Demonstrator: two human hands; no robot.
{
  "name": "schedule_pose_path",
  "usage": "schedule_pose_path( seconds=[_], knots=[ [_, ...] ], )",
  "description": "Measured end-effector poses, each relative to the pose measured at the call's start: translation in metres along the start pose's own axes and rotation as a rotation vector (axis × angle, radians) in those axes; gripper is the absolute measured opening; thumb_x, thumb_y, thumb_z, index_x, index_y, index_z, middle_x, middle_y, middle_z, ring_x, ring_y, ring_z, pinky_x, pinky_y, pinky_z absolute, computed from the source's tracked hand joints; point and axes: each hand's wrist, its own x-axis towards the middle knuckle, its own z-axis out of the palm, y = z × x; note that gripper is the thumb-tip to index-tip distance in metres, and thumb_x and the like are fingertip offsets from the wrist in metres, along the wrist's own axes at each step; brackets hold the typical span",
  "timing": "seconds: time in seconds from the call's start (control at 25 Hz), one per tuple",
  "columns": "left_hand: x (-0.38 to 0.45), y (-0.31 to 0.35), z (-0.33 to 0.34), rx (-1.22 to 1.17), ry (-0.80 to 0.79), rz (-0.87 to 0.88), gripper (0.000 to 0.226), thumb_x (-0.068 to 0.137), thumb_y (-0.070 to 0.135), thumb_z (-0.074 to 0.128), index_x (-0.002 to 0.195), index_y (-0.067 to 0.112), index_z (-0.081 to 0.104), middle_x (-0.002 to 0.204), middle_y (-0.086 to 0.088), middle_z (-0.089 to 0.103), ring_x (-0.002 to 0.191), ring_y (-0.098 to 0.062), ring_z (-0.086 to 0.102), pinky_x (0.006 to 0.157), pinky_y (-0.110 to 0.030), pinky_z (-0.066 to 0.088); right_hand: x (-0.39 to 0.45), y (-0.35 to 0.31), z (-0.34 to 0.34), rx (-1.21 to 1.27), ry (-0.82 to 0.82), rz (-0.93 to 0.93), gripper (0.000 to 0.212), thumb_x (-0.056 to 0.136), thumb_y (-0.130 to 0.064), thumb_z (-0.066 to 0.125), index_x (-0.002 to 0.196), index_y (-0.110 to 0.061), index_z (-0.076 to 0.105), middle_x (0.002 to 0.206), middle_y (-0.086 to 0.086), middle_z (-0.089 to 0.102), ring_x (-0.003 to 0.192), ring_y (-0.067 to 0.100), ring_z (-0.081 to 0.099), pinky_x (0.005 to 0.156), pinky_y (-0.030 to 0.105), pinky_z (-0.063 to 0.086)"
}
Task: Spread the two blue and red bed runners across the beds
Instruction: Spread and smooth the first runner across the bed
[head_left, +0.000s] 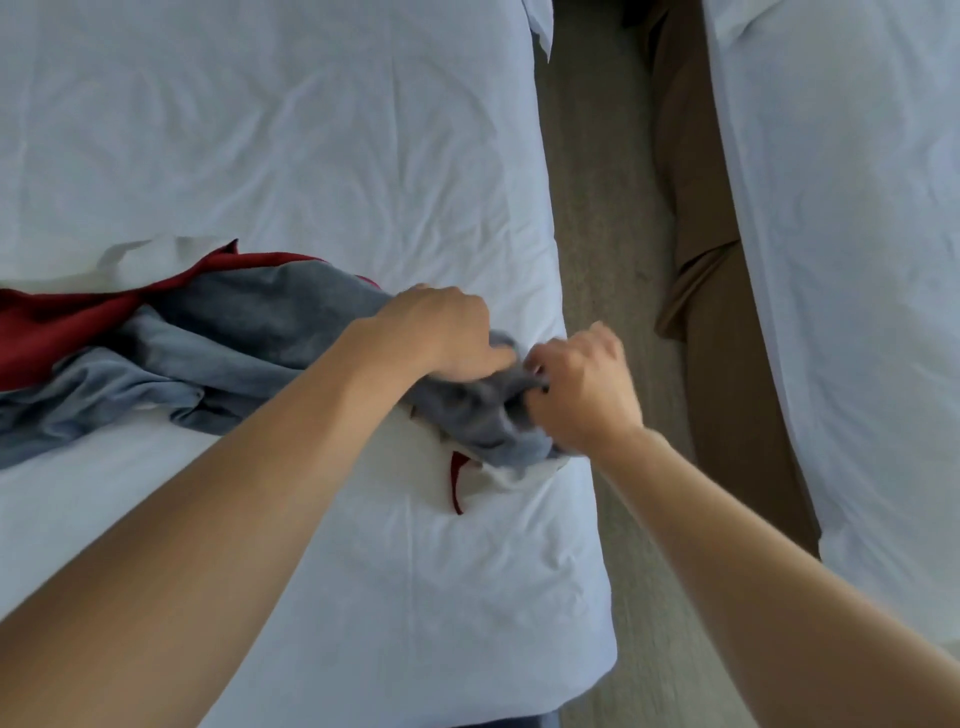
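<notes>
Near bed (415, 597): white sheet, creased, filling the lower left.
Left hand (441, 332): fingers curled round a bunched end of the bed runner (249, 332) near the bed's right edge.
Right hand (584, 387): closed in a fist on the same bunch, just beside the left hand.
Bed runner: blue-grey and red cloth, crumpled, trailing from the hands across to the bed's left edge.
Floor (597, 208): a grey strip between the beds.
Second bed (857, 234): white, at far right, with a brown skirt.

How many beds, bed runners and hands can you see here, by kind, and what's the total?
Beds: 2, the near bed and the far bed
Bed runners: 1, the crumpled blue and red runner
Hands: 2, the left hand and right hand, both gripping the runner
Total: 5
</notes>
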Motion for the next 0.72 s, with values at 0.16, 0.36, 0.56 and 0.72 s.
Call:
schedule_pose_path(
  seconds=[0.16, 0.36, 0.56, 0.72],
  knots=[
    [0.033, 0.019, -0.001, 0.010, 0.245, -0.017, 0.022, 0.092, 0.032, 0.050, 0.086, 0.021, 0.068, 0.091, -0.004, 0.069, 0.076, -0.026, 0.058, 0.069, -0.031, 0.039, -0.029, -0.011, 0.019, 0.161, -0.017, -0.090, 0.039, 0.088, -0.037, 0.055, 0.054, -0.026, 0.039, 0.053, -0.011, 0.040, 0.065, 0.018, 0.036, 0.099, 0.038, 0.040],
    [0.055, 0.048, 0.034, 0.296, -0.081, 0.054, 0.011, 0.093, 0.028, 0.053, 0.087, 0.018, 0.052, 0.091, -0.003, 0.061, 0.077, -0.021, 0.051, 0.090, -0.038, 0.035, -0.010, 0.005, 0.023, 0.118, 0.135, 0.136, 0.016, 0.092, -0.020, 0.053, 0.081, -0.013, 0.062, 0.059, 0.001, 0.057, 0.061, 0.026, 0.053, 0.082, 0.041, 0.045],
    [0.055, 0.047, 0.032, 0.288, 0.006, 0.159, 0.021, 0.095, 0.031, 0.053, 0.077, 0.021, 0.055, 0.080, 0.002, 0.061, 0.070, -0.018, 0.051, 0.084, -0.037, 0.031, -0.004, 0.031, 0.026, 0.124, -0.151, 0.222, 0.036, 0.087, -0.040, 0.056, 0.114, -0.020, 0.067, 0.104, 0.000, 0.068, 0.101, 0.024, 0.061, 0.098, 0.037, 0.039],
    [0.056, 0.052, 0.015, 0.135, 0.517, 0.238, 0.015, 0.094, 0.019, 0.050, 0.085, 0.019, 0.062, 0.087, 0.000, 0.064, 0.082, -0.025, 0.057, 0.082, -0.038, 0.037, 0.012, 0.038, 0.008, 0.169, 0.241, 0.313, 0.010, 0.083, -0.024, 0.060, 0.086, -0.016, 0.063, 0.087, 0.001, 0.066, 0.083, 0.025, 0.058, 0.086, 0.039, 0.041]
  ],
)
